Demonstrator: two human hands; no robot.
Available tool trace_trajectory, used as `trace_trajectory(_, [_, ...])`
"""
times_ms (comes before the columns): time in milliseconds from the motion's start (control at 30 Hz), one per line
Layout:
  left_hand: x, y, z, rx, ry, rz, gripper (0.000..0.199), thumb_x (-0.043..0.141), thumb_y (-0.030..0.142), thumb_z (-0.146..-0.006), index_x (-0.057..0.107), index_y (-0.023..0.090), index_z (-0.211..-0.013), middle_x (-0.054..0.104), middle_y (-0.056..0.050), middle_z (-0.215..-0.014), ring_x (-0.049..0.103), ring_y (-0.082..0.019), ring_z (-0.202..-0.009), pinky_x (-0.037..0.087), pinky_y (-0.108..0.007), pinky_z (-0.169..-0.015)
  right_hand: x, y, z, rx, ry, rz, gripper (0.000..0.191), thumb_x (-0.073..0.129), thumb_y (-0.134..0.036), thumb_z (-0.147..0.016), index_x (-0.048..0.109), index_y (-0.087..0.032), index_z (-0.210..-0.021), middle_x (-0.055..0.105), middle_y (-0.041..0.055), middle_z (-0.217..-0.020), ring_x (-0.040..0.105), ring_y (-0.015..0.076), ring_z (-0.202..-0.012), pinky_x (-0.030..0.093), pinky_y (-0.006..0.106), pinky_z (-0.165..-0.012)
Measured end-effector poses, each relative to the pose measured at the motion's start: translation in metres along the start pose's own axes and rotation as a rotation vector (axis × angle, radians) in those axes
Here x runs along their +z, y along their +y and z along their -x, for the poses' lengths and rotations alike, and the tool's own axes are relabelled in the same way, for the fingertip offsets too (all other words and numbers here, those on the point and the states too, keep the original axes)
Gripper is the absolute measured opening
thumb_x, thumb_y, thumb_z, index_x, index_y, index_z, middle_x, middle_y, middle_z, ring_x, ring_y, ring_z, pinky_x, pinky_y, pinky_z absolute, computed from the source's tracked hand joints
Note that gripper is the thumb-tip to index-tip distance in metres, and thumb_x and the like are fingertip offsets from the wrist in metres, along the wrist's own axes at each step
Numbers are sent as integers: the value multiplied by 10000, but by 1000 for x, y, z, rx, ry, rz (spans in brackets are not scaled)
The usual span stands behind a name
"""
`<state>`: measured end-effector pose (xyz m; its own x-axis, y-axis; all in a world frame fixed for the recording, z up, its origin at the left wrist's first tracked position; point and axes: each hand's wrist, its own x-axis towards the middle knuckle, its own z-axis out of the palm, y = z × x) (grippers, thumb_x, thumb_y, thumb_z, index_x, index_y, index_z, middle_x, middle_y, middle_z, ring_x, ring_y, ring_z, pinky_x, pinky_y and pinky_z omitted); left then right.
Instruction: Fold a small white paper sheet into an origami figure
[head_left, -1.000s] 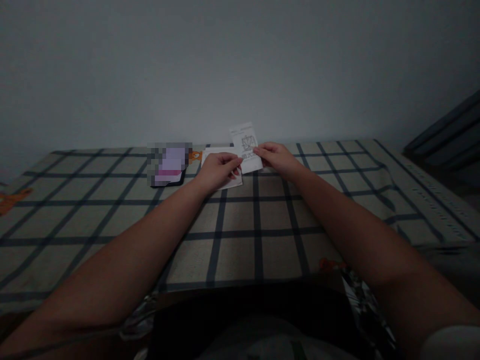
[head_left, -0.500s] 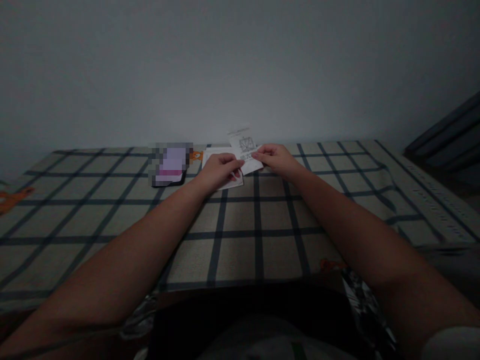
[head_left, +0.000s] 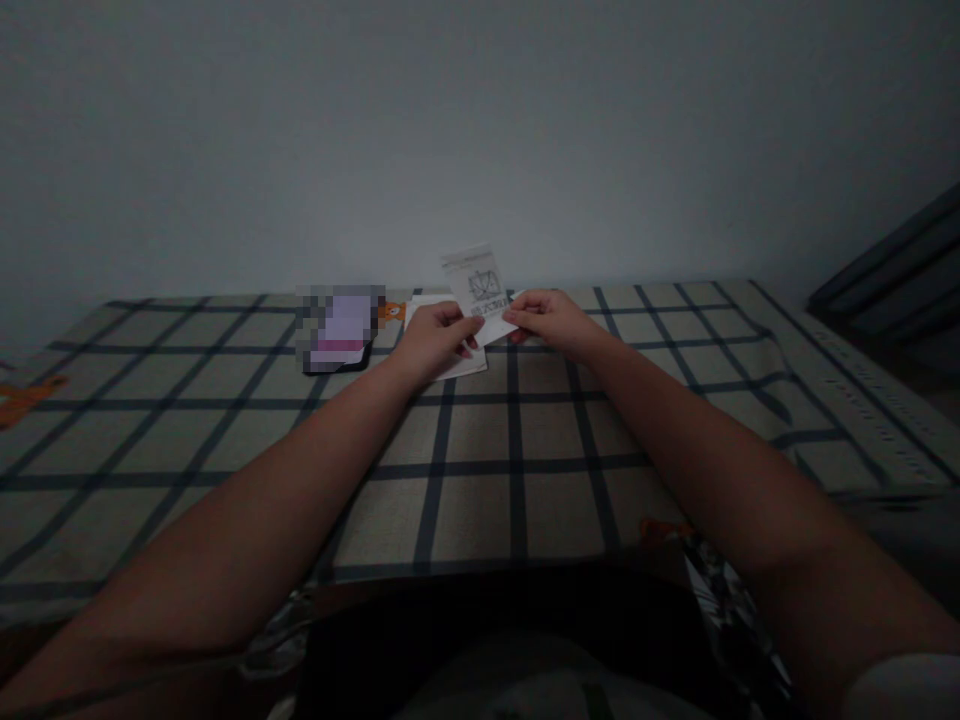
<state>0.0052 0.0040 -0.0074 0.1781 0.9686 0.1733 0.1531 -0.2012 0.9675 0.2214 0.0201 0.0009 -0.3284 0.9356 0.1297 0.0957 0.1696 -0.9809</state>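
Observation:
A white paper sheet (head_left: 484, 285) with a dark printed diagram and lettering is held up near the back of the table. My left hand (head_left: 439, 338) pinches its lower left edge between thumb and fingers. On the lower right side, my right hand (head_left: 546, 318) is closed on the same sheet. Beneath and behind my left hand, more white paper (head_left: 469, 366) lies flat on the cloth, partly hidden by the hand.
A phone (head_left: 345, 325), its screen blurred out, lies left of my left hand. The checked tablecloth (head_left: 480, 500) covers the table up to a plain wall (head_left: 480, 130). A dark striped object (head_left: 900, 280) stands at the far right.
The printed sheet has shifted slightly left and up, and its print shows more clearly. Both hands have moved only a little and still grip it.

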Motion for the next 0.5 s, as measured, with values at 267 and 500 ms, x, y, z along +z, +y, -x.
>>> trace_trajectory(267, [1, -2, -1, 70, 49, 19, 390, 802, 508, -750, 758, 140, -876, 773, -90, -843, 649, -164, -624, 480, -278, -569, 0, 8, -4, 3, -112, -33, 154, 822, -223, -803, 761, -164, -931, 747, 34, -828, 685, 116, -678, 557, 221, -645])
trace_trajectory(500, [0, -7, -3, 48, 33, 75, 377, 810, 449, -743, 794, 131, -945, 807, -105, -916, 696, -176, -679, 518, -262, -593, 0, 3, 0, 18, -104, 5, 70, 771, -160, -820, 725, -155, -872, 710, 17, -700, 668, 117, -641, 542, 217, -624])
